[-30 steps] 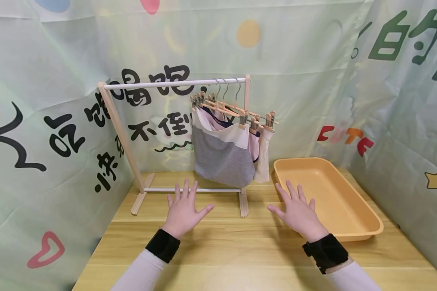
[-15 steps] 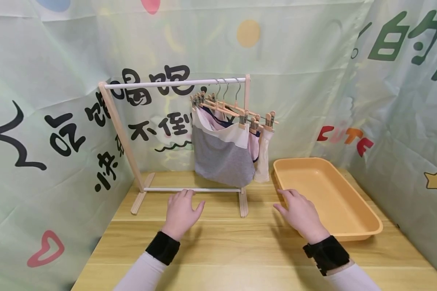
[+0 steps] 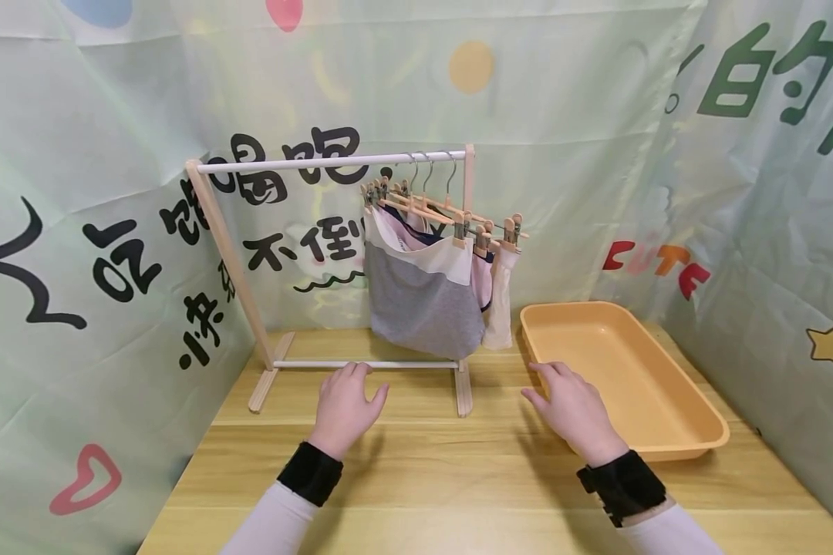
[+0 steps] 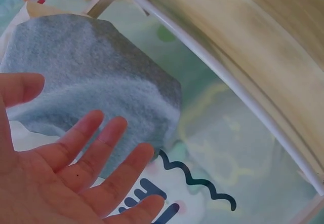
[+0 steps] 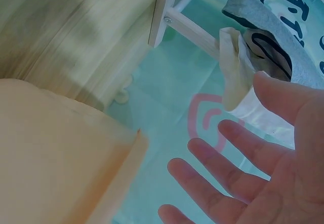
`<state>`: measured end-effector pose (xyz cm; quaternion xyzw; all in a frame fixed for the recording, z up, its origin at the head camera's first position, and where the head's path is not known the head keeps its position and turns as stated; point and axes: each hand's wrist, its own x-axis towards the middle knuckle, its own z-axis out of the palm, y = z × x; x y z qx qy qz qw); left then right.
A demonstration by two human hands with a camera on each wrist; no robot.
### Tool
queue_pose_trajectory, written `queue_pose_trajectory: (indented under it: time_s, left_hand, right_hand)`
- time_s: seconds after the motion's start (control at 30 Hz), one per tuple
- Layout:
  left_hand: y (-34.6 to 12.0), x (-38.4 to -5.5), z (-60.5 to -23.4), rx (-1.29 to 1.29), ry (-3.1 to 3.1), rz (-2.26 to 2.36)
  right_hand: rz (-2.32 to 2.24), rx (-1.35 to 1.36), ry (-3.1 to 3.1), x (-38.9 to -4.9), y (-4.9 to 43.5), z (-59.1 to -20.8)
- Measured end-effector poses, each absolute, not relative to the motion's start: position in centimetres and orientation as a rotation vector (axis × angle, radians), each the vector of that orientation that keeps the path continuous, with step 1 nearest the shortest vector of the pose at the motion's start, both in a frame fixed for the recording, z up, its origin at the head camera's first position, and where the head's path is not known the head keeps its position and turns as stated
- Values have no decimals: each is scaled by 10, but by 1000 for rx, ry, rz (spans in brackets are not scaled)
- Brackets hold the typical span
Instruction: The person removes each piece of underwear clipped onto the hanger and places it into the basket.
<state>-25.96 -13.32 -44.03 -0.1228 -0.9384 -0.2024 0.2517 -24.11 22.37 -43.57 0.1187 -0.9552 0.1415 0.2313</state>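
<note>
My left hand [image 3: 344, 408] hovers in front of the small clothes rack's lower bar [image 3: 368, 364], holding nothing. In the left wrist view its fingers are spread and relaxed, with the grey and white underpants [image 4: 96, 67] beyond them. My right hand [image 3: 575, 412], likewise bare, is held at the left side of the yellow tray [image 3: 666, 408]; its fingers are loosely bent and apart in the right wrist view. Grey and white underpants [image 3: 423, 301], a pink garment with dark trim [image 3: 482, 281] and a whitish sock-like piece [image 3: 501, 304] hang from clip hangers [image 3: 426, 204] on the rack.
The rack's white top rail [image 3: 305, 163] carries the hangers at its right end. Its wooden feet [image 3: 463, 389] stand on the wood-grain table [image 3: 416, 478]. A printed cloth [image 3: 562, 92] encloses the back and sides.
Both hands have gone from widely spread fingers to more relaxed, slightly bent ones. The hanging clothes, rack and tray have stayed put.
</note>
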Motion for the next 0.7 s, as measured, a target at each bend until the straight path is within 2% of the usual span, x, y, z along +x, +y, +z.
queue_pose_trajectory:
  time_s: [0.5,0.7]
  left_hand:
    - [-137,-260,-439,-280,-2545,-709]
    - [-125,-257,-415,-228,-2431,-898]
  right_hand:
    - [398,348,-2637,-247,217,-440]
    - [399,333,-2642,-248,217,-441]
